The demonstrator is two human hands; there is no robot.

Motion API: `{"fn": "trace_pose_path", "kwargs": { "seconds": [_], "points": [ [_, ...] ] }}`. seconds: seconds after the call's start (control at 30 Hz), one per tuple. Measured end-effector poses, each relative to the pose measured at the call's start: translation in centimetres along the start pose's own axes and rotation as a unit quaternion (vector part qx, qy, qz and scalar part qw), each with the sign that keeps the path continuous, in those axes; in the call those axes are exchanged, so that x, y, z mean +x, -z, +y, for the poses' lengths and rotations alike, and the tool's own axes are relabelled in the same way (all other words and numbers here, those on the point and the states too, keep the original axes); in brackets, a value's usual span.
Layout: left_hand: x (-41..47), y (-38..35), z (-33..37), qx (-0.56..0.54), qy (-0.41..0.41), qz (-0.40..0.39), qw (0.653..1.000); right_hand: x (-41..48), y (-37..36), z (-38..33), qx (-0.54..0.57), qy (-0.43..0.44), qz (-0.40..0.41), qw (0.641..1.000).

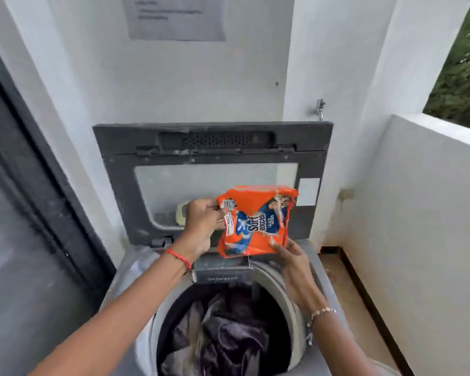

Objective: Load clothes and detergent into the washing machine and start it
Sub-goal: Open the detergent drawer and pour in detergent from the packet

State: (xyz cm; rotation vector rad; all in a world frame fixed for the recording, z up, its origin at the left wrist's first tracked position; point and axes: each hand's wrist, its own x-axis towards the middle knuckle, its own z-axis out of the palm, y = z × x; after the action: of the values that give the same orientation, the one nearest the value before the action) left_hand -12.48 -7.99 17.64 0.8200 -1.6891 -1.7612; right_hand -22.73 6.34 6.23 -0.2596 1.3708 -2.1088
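My left hand (201,226) gripped the orange packet (255,221) at its nine o'clock edge, fingers curled round the side and thumb on the printed face. My right hand (296,270) came up from five o'clock, its fingers fairly straight and their tips at the packet's lower corner. That hand was blurred, so I could not tell whether it pinched the corner or only touched it. The two hands were apart, one on each side of the packet. The packet hung in the air, tilted, its print running sideways, and its top edge looked torn.

Right under the packet, the grey drawer (223,270) stood pulled out at the drum's twelve o'clock rim. The drum (280,291) lay open below it, at six o'clock from the packet, with dark purple clothes (223,329) heaped inside. The lid (212,147) stood upright behind the packet, against the white wall.

A red thread (178,257) circled my left wrist and a thin bracelet (322,312) my right.

A grey notice (177,14) hung on the wall at twelve o'clock, its text too blurred to read. A small tap (320,108) stuck out at one o'clock from the lid. A dark-framed glass door (17,185) ran along nine o'clock, and a low white wall (418,199) stood at three o'clock with greenery (461,63) beyond it.
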Motion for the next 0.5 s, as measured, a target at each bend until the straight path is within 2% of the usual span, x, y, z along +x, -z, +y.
{"fn": "trace_pose_path", "kwargs": {
  "seconds": [0.13, 0.27, 0.33, 0.5],
  "points": [
    [0.1, 1.2, -1.1, -0.031, 0.024, 0.006, 0.999, -0.7, -2.3, 4.9, 0.129, -0.112, -0.064, 0.983],
    [0.7, 1.3, -2.6, -0.066, 0.058, 0.0, 0.996, 0.0, -4.5, 4.8, 0.19, -0.11, -0.153, 0.963],
    [1.1, 1.4, -3.7, -0.094, 0.081, 0.009, 0.992, 0.7, -5.0, 3.7, 0.16, -0.099, -0.139, 0.972],
    [2.6, 2.4, -6.4, -0.086, 0.13, 0.021, 0.988, 2.8, -3.7, 1.5, -0.027, -0.066, -0.01, 0.997]
  ]
}}
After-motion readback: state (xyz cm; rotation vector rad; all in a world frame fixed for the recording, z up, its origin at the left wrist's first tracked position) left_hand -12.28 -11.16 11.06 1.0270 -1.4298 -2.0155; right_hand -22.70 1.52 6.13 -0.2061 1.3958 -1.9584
